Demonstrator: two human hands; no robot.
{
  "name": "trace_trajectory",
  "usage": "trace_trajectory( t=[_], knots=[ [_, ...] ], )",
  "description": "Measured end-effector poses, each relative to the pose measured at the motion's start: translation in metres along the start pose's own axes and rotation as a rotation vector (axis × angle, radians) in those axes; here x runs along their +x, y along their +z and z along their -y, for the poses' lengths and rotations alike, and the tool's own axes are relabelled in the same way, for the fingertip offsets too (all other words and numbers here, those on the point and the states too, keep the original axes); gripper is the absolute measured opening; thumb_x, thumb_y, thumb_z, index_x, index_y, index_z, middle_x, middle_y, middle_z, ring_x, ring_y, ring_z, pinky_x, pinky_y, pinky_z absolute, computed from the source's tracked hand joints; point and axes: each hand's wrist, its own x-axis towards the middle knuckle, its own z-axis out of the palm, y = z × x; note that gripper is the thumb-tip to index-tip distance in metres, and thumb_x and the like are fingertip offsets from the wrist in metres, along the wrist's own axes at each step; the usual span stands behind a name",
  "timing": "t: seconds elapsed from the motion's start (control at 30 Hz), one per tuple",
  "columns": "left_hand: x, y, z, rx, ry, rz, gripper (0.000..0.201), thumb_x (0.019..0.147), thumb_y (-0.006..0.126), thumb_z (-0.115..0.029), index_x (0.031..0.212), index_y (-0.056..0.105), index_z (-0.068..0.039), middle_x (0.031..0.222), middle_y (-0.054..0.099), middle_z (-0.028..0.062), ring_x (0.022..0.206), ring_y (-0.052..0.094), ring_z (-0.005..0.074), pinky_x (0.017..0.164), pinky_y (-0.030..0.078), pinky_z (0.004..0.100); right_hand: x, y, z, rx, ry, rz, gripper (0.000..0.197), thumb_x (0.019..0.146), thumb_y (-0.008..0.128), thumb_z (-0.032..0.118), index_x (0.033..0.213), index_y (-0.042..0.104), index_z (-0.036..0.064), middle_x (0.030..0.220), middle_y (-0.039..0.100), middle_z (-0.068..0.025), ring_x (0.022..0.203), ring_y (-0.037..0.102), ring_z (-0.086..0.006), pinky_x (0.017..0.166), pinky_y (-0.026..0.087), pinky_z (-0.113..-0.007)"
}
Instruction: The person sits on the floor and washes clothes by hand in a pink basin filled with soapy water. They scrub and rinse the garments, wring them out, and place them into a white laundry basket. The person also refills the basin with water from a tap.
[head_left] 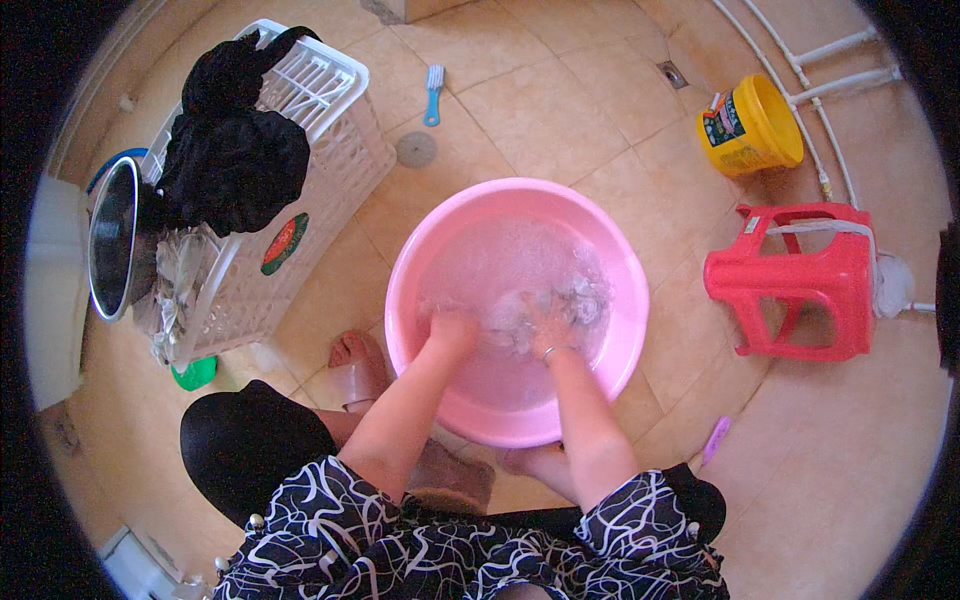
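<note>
Presently, pink basin: it (520,187) stands on the tiled floor (590,110) straight in front of me, between the white crate (325,185) on the left and the red stool (852,285) on the right.
Soapy water: the suds (490,250) cover the bottom of the basin, thickest toward the far side.
Pale bunch: it (585,298) sits in the water right of the middle, just beside my right hand; it may be wet cloth, though foam and glare blur it too much to be sure.
Left hand: my left hand (455,325) is dipped into the water left of the middle, fingers under the surface, so I cannot tell whether they are closed on anything.
Right hand: my right hand (545,325), with a thin bracelet (548,352) at the wrist, reaches into the suds by the bunch; I cannot tell if it grips.
Between the hands: they are apart, with foamy water in the gap.
Step in hand: I judge it to be working something through the suds by hand.
Next move: to my mind it calls for a sure hold on the bunch with both hands, low enough to keep the water from slopping over the rim.
Crate top: black cloth (240,165) lies heaped there.
Far floor: a blue-handled brush (433,100) lies beyond the basin, and a yellow bucket (750,125) is at the far right.
</note>
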Motion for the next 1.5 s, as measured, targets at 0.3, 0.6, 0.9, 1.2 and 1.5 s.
trace_trajectory(
  t=[0.3,0.6,0.9,1.2,1.5],
  knots=[
    [-0.006,-0.077,0.016,-1.742,-0.295,0.271,0.028,0.076,0.051,-0.027,0.086,0.055,-0.002,0.077,0.057,0.0083,0.068,0.056,0.0200,0.060,0.046,0.0354,-0.024,-0.006,0.008,0.785,0.069,-0.407,0.033,0.074,0.054,0.027,0.100,0.047,0.0068,0.097,0.051,-0.0100,0.087,0.050,-0.0211,0.075,0.040,-0.033],
    [-0.035,-0.085,0.003,-2.025,-0.334,0.275,0.025,0.077,0.047,-0.027,0.086,0.052,-0.004,0.081,0.056,0.0089,0.070,0.056,0.0191,0.062,0.047,0.0347,-0.034,0.067,0.023,1.666,-0.093,-0.225,0.014,0.081,0.047,0.019,0.086,0.047,0.0051,0.077,0.052,-0.0028,0.070,0.049,-0.0093,0.062,0.042,-0.024],
    [-0.041,-0.079,0.014,-1.955,-0.391,0.114,0.023,0.077,0.048,-0.024,0.083,0.053,-0.003,0.073,0.057,0.0081,0.059,0.055,0.0175,0.051,0.046,0.0331,-0.086,-0.044,0.019,1.607,-0.147,-0.667,0.008,0.079,0.047,0.010,0.072,0.047,0.0056,0.067,0.043,0.0031,0.061,0.038,-0.0050,0.056,0.032,-0.017],
    [-0.049,-0.087,0.022,-1.990,-0.044,0.383,0.026,0.076,0.053,-0.023,0.096,0.050,-0.008,0.080,0.056,0.0061,0.067,0.054,0.0125,0.060,0.046,0.0324,-0.111,-0.111,-0.016,1.795,-0.155,-0.592,0.012,0.078,0.051,0.014,0.077,0.047,0.0024,0.070,0.049,-0.0036,0.064,0.047,-0.0112,0.059,0.039,-0.024],
    [-0.072,-0.100,-0.003,-2.280,0.291,0.224,0.032,0.078,0.048,-0.018,0.105,0.043,-0.002,0.095,0.052,0.0145,0.085,0.054,0.0266,0.077,0.042,0.0362,-0.126,-0.120,-0.011,2.007,-0.196,-0.433,0.014,0.080,0.047,0.014,0.084,0.043,0.0014,0.074,0.052,-0.0096,0.064,0.053,-0.0181,0.059,0.046,-0.033]
  ],
)
